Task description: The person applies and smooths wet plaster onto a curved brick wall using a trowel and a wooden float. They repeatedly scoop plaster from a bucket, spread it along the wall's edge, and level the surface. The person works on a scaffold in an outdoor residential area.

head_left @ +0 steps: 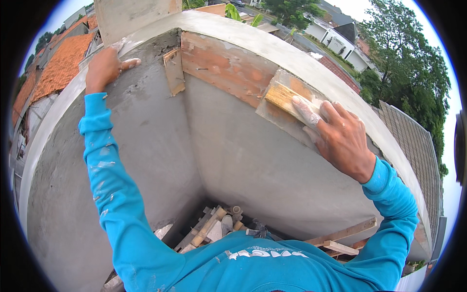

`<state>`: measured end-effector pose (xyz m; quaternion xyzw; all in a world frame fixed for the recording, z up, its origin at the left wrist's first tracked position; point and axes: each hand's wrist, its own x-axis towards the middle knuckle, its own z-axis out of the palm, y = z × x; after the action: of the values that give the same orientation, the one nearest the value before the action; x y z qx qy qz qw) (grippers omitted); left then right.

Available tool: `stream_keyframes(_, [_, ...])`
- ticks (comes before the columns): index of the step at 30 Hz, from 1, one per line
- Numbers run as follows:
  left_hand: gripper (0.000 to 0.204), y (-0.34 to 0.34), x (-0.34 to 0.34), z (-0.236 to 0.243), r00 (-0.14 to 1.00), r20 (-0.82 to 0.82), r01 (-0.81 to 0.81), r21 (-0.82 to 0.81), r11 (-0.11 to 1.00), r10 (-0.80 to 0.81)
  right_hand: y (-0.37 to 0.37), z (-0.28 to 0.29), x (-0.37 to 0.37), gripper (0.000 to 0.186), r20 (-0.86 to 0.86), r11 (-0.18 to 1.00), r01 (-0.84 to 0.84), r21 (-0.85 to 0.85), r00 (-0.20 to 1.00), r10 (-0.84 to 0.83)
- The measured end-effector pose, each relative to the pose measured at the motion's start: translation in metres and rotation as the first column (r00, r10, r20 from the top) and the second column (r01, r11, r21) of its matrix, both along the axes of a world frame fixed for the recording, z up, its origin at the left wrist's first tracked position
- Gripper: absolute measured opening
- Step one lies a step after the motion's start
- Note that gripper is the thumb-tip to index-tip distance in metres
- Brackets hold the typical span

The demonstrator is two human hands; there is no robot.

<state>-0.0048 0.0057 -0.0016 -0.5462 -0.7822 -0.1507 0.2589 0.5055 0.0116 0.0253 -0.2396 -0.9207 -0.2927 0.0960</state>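
Note:
My right hand [343,138] is wrapped round the pale wooden handle of a plastering float [273,118]. The float's flat, plaster-smeared board lies against the upper part of the right grey wall [243,146], just below its rim. White plaster coats several fingers of that hand. My left hand [104,68] rests at the top of the left grey wall [141,126], its thumb stretched along the inner face. It holds no tool, and its fingertips reach onto the rim. Beside the corner, a small wooden piece [174,73] is set against the left wall.
An orange-brown board [226,65] with a protruding nail [201,69] runs below the curved pale rim [233,28]. Wooden poles [206,233] and timber offcuts [340,247] lie below me. Beyond the walls are tiled roofs [62,63], trees [404,63] and a street.

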Motion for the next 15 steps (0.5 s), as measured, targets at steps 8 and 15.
stream_keyframes(8, [0.072, 0.004, 0.001, 0.0, 1.0, 0.005, 0.029, 0.011, 1.0, -0.029, 0.0, 0.004, 0.001, 0.058, 0.116, 0.988, 0.129, -0.083, 0.986, -0.119])
stream_keyframes(15, [0.071, 0.0, -0.004, -0.002, 1.0, -0.021, 0.022, 0.017, 1.0, -0.022, 0.021, 0.044, 0.022, 0.06, -0.205, 0.877, -0.065, -0.476, 0.978, -0.039])
